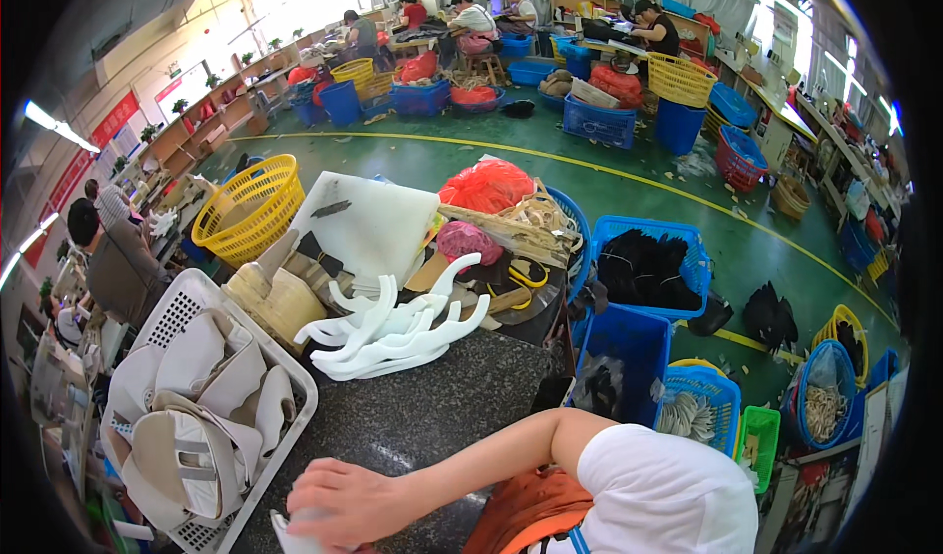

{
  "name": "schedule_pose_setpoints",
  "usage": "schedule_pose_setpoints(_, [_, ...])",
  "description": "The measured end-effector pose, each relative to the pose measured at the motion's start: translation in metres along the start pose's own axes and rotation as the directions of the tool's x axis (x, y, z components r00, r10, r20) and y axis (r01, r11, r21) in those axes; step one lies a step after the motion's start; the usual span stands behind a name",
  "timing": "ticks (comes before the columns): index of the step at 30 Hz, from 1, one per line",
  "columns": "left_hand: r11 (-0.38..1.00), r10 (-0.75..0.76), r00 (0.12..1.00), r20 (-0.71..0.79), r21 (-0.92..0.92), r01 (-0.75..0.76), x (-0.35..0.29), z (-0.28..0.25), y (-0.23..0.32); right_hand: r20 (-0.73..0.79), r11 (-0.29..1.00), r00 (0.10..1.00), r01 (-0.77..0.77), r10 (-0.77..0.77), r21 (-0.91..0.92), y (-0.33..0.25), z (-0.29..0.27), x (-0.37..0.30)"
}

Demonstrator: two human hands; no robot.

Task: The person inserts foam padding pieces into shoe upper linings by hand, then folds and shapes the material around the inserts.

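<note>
A: Where the dark stone worktop [432, 407] meets the lower edge, what does the right hand [344, 503] do?
B: It presses flat, fingers spread, on a white piece [292, 536] beside the grey basket [211, 294]; left hand unseen.

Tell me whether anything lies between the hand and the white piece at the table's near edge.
Nothing visible does. The right hand rests directly on the white piece, which lies on the dark speckled table beside the white basket. The hand hides most of the piece.

Bright daylight w/ window glare at top, strong fisheye bend + dark vignette at edges.
</note>
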State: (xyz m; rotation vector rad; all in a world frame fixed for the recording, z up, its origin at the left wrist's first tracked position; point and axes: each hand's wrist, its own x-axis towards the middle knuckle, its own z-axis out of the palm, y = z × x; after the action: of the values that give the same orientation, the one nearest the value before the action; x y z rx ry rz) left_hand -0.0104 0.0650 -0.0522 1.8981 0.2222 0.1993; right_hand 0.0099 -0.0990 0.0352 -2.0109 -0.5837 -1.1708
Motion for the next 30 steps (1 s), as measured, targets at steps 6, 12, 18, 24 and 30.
schedule_pose_setpoints(6, [0.683, 0.392, 0.912, 0.123, -0.703, -0.198, -0.007, -0.023, 0.064, -0.074, 0.984, 0.991, 0.121, -0.112, 0.132, -0.030, 0.016, 0.001])
schedule_pose_setpoints(12, [0.683, 0.606, 0.795, 0.021, -0.527, -0.506, 0.000, -0.060, 0.036, 0.029, 0.952, 0.997, 0.059, -0.071, 0.299, -0.062, 0.021, 0.023])
schedule_pose_setpoints(18, [0.745, 0.559, 0.829, -0.001, -0.438, -0.503, 0.014, -0.067, 0.010, -0.010, 0.948, 1.000, 0.016, -0.013, 0.318, -0.069, 0.050, 0.022])
schedule_pose_setpoints(24, [0.830, 0.361, 0.932, 0.039, -0.469, -0.302, 0.003, -0.038, 0.041, -0.023, 0.988, 1.000, 0.014, -0.011, 0.152, -0.055, 0.057, 0.004])
schedule_pose_setpoints(30, [0.905, 0.246, 0.964, 0.098, -0.378, -0.192, -0.008, -0.029, 0.039, -0.058, 0.984, 0.988, -0.133, 0.141, 0.119, -0.048, 0.043, 0.003])
